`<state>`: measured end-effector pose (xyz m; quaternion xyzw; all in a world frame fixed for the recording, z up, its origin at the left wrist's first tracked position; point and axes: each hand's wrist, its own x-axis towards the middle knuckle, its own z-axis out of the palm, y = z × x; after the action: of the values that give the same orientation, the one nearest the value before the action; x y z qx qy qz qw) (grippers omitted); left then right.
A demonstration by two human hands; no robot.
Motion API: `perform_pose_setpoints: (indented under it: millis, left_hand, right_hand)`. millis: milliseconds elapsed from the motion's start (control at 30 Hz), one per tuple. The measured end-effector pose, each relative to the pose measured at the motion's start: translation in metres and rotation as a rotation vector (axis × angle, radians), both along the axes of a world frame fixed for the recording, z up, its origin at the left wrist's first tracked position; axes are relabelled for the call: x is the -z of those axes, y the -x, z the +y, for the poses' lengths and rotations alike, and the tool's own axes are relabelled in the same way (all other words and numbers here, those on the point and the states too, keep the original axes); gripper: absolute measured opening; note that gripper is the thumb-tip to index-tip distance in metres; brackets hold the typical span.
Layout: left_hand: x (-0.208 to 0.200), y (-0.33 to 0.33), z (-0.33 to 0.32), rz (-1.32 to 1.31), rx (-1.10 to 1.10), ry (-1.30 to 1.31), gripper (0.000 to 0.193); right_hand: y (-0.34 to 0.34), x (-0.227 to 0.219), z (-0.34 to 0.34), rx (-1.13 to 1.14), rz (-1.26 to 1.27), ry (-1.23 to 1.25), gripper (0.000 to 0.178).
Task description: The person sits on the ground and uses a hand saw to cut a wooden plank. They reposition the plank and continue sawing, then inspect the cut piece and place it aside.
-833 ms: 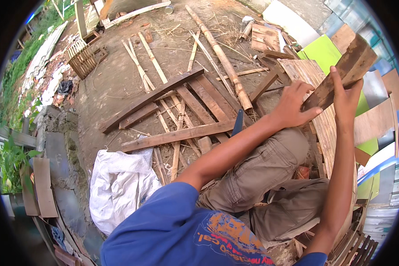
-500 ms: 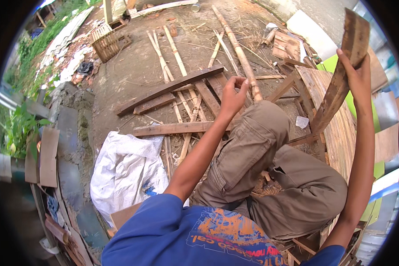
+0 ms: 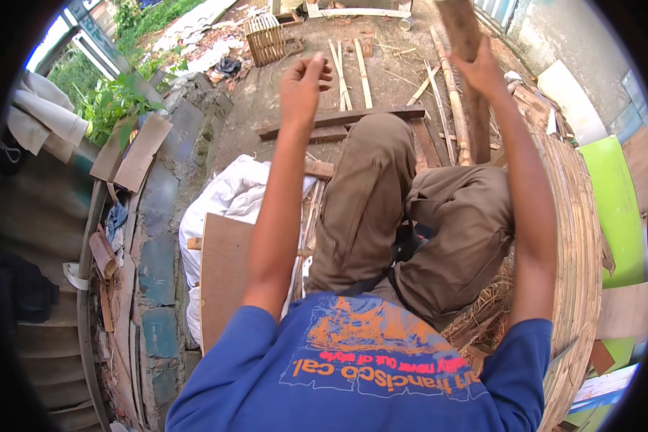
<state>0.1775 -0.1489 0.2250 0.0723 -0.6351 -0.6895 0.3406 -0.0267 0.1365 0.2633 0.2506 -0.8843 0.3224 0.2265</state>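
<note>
My right hand (image 3: 484, 74) is wrapped round a rough brown wooden plank (image 3: 475, 115), held upright in front of my right knee. The plank's top end comes close to the upper edge of the picture. Raised out ahead on the left, my left hand (image 3: 304, 88) has its fingers curled in against the thumb. Anything small inside that grip is hidden from me. Beyond my raised left knee, dark wooden beams (image 3: 371, 115) lie on the ground below the left hand.
A bamboo-slat panel (image 3: 572, 252) runs along my right side. Bamboo poles (image 3: 450, 93) lie ahead on the dirt. To my left are a white sack (image 3: 227, 191), a brown board (image 3: 219, 288) and a low concrete wall (image 3: 158, 259). A slatted crate (image 3: 265, 39) stands further off.
The view has swung right. My right hand has brought the plank from the far right to in front of me, turning it more upright. My left hand has risen, fingers still curled.
</note>
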Motion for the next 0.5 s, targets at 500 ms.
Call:
perform_pose_setpoints:
  millis: [500]
  left_hand:
    - [0.076,0.039,-0.039,-0.675,0.765,0.808,0.044]
  right_hand:
    - [0.017,0.197,0.030,-0.137,-0.123,0.524,0.079]
